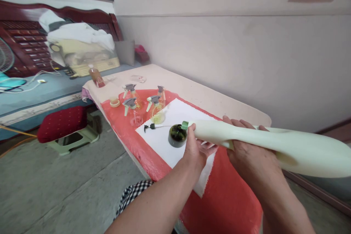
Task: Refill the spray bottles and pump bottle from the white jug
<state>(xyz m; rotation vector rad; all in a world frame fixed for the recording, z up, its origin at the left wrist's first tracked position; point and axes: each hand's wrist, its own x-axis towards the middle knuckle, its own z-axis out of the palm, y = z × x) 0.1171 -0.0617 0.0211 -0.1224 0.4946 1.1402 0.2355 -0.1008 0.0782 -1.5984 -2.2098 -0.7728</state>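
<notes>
pale cream plastic jug (274,144), long and tapering to a green-tipped spout, lies nearly level across my view, held above the red cloth (233,197) that covers the table (203,95), its spout hanging just over the round dark green bottle (177,135) that stands on the white towel (170,124). my left hand (196,150) cups the narrow neck from below, fingers curled up and clamped on it, thumb near the spout. my right hand (249,146) wraps the jug's waist from underneath, fingers closed over the top. beside the bottle a black pump head (149,127) with its thin tube lies on the towel, and beyond it stand four clear spray bottles (142,104) with grey triggers and yellowish liquid inside. what worries me: the spout looks about as wide as the bottle's mouth, so i judge a small tilt too many could send liquid over the rim and onto the towel. the heavy rear of the jug hangs well past my right hand, so a slack grip there could swing the spout off line or knock the little bottle over. i cannot tell how full the jug is.
</notes>
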